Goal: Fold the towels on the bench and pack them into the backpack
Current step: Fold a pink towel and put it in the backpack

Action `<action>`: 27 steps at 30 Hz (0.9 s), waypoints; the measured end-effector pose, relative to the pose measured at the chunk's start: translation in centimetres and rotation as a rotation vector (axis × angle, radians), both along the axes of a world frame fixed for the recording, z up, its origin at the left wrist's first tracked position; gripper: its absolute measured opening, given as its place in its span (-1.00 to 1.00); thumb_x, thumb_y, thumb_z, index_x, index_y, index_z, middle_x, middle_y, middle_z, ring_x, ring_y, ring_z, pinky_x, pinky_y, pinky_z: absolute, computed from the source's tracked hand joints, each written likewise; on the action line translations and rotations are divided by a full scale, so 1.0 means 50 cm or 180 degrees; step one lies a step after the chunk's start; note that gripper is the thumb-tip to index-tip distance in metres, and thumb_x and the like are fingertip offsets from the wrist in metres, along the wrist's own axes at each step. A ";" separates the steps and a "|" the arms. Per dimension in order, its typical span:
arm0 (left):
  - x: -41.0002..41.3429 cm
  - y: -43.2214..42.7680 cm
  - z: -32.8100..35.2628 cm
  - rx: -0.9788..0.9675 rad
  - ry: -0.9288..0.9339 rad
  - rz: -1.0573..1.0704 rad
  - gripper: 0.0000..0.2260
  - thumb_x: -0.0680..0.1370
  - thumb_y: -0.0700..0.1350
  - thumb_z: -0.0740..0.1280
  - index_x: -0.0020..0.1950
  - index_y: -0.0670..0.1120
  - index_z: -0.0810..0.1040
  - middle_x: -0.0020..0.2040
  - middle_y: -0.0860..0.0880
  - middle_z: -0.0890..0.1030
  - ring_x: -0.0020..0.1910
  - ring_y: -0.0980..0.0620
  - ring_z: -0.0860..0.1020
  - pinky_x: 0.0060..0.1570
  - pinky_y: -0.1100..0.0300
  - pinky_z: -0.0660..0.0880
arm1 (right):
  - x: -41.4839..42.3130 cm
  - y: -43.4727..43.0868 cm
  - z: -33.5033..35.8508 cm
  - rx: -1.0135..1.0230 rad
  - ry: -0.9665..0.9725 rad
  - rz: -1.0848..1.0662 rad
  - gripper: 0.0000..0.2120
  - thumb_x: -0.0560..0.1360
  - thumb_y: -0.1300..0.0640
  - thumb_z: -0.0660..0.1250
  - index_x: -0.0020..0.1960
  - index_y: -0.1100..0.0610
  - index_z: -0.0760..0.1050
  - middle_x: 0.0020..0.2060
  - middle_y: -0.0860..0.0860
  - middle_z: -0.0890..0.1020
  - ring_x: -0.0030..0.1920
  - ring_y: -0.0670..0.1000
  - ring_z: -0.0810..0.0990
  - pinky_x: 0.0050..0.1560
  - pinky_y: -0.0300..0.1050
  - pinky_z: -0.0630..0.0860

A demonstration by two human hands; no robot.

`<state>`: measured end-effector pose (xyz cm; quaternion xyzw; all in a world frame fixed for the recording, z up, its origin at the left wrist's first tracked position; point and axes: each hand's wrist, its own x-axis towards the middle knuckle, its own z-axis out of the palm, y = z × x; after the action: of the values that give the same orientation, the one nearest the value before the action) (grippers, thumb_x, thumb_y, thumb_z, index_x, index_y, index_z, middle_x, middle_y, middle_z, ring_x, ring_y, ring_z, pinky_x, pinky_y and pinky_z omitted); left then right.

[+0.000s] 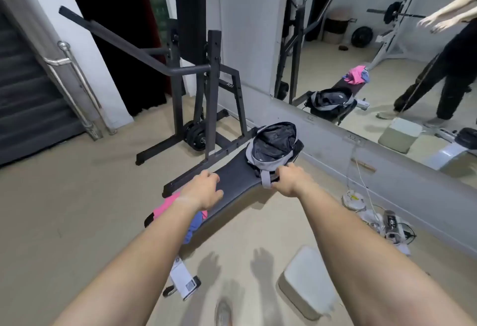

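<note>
Black bench (237, 183) runs away from the viewer; grey backpack (273, 145) sits unzipped on its far end; pink and blue towels (165, 205) lie bunched at the near end, partly under the left forearm. Left hand (204, 191) hovers over the pad, fingers loosely curled, holding nothing; right hand (289, 180) curls at the backpack's grey strap (265, 180), possibly gripping it, cannot tell.

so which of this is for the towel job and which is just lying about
Job: bench; open backpack at its far end; pink and blue towels at its near end; left hand and right hand over the bench.
Lying about: black rack; weight plates at its foot; pale cushion; power strip.
</note>
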<state>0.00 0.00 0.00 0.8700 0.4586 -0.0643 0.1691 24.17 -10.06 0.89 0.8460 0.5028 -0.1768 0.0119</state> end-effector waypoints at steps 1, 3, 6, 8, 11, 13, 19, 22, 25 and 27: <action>0.019 0.049 -0.004 -0.0047 0.0018 -0.0024 -0.56 0.61 0.07 0.21 0.47 -0.03 0.37 0.42 -0.06 0.34 0.34 -0.12 0.42 0.23 -0.02 0.44 | 0.020 0.043 -0.003 -0.0030 0.0051 -0.0039 -0.64 0.49 -0.05 0.21 0.22 0.05 0.49 0.22 0.17 0.45 0.25 0.25 0.43 0.26 0.15 0.45; 0.059 0.153 -0.014 -0.0108 0.0071 -0.0033 -0.55 0.60 0.07 0.22 0.46 -0.04 0.37 0.41 -0.08 0.34 0.34 -0.14 0.43 0.26 -0.07 0.44 | 0.061 0.134 0.002 -0.0063 0.0129 -0.0149 -0.64 0.48 -0.05 0.22 0.21 0.08 0.47 0.23 0.17 0.45 0.25 0.26 0.45 0.25 0.14 0.47; 0.127 0.310 -0.014 -0.0171 0.0234 -0.0073 -0.56 0.59 0.07 0.23 0.43 -0.07 0.40 0.38 -0.10 0.37 0.33 -0.16 0.43 0.27 -0.09 0.44 | 0.125 0.275 0.016 -0.0107 0.0242 -0.0236 -0.60 0.50 -0.03 0.24 0.28 0.10 0.44 0.27 0.17 0.42 0.28 0.27 0.45 0.27 0.15 0.45; 0.178 0.407 -0.020 -0.0209 0.0261 -0.0038 -0.58 0.59 0.06 0.22 0.41 -0.08 0.42 0.36 -0.10 0.37 0.33 -0.16 0.43 0.28 -0.09 0.43 | 0.167 0.364 0.020 -0.0148 0.0261 -0.0198 -0.53 0.52 -0.06 0.26 0.37 0.10 0.41 0.31 0.17 0.40 0.32 0.27 0.42 0.31 0.15 0.43; 0.261 0.532 -0.036 -0.0340 0.0220 -0.0016 -0.57 0.58 0.05 0.22 0.42 -0.06 0.40 0.37 -0.10 0.38 0.32 -0.18 0.44 0.29 -0.10 0.42 | 0.245 0.490 0.006 -0.0245 0.0263 -0.0166 -0.49 0.52 -0.09 0.26 0.40 0.09 0.39 0.33 0.17 0.40 0.33 0.26 0.41 0.32 0.17 0.41; 0.317 0.610 -0.055 -0.0397 0.0171 0.0005 -0.58 0.56 0.05 0.23 0.40 -0.05 0.41 0.36 -0.11 0.39 0.31 -0.18 0.45 0.28 -0.11 0.43 | 0.302 0.576 -0.012 -0.0274 0.0238 -0.0124 -0.50 0.52 -0.09 0.26 0.40 0.09 0.40 0.34 0.17 0.40 0.34 0.26 0.41 0.32 0.17 0.41; 0.460 0.819 -0.117 -0.0472 0.0273 0.0374 -0.56 0.60 0.09 0.21 0.45 -0.02 0.38 0.37 -0.03 0.39 0.31 -0.11 0.45 0.24 -0.04 0.45 | 0.473 0.862 -0.081 -0.0493 0.0226 0.0313 -0.54 0.54 -0.07 0.25 0.38 0.09 0.41 0.34 0.16 0.41 0.34 0.25 0.40 0.26 0.15 0.43; 0.516 0.910 -0.125 -0.0538 0.0292 0.0722 -0.57 0.60 0.08 0.20 0.44 -0.02 0.40 0.35 -0.05 0.41 0.31 -0.12 0.44 0.24 0.00 0.44 | 0.542 1.017 -0.089 -0.0578 0.0236 0.0705 -0.52 0.54 -0.08 0.24 0.40 0.11 0.40 0.33 0.17 0.43 0.33 0.24 0.42 0.28 0.11 0.44; 0.564 0.983 -0.124 -0.0624 0.0203 0.1059 -0.58 0.59 0.08 0.21 0.42 -0.02 0.42 0.33 -0.06 0.43 0.28 -0.12 0.46 0.26 0.00 0.43 | 0.585 1.149 -0.085 -0.0593 0.0161 0.1048 -0.49 0.52 -0.07 0.23 0.42 0.09 0.38 0.36 0.17 0.42 0.33 0.23 0.44 0.31 0.12 0.43; 0.584 1.015 -0.117 -0.0688 0.0157 0.1196 -0.59 0.59 0.09 0.21 0.41 -0.02 0.42 0.31 -0.07 0.42 0.28 -0.12 0.45 0.28 -0.01 0.42 | 0.590 1.216 -0.077 -0.0629 0.0153 0.1276 -0.51 0.54 -0.05 0.21 0.43 0.09 0.37 0.36 0.17 0.41 0.34 0.24 0.42 0.31 0.11 0.42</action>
<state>29.21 50.73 -5.87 0.7442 0.6072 -0.1017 0.2592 53.69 50.73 -2.95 0.7194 0.6413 -0.2395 0.1177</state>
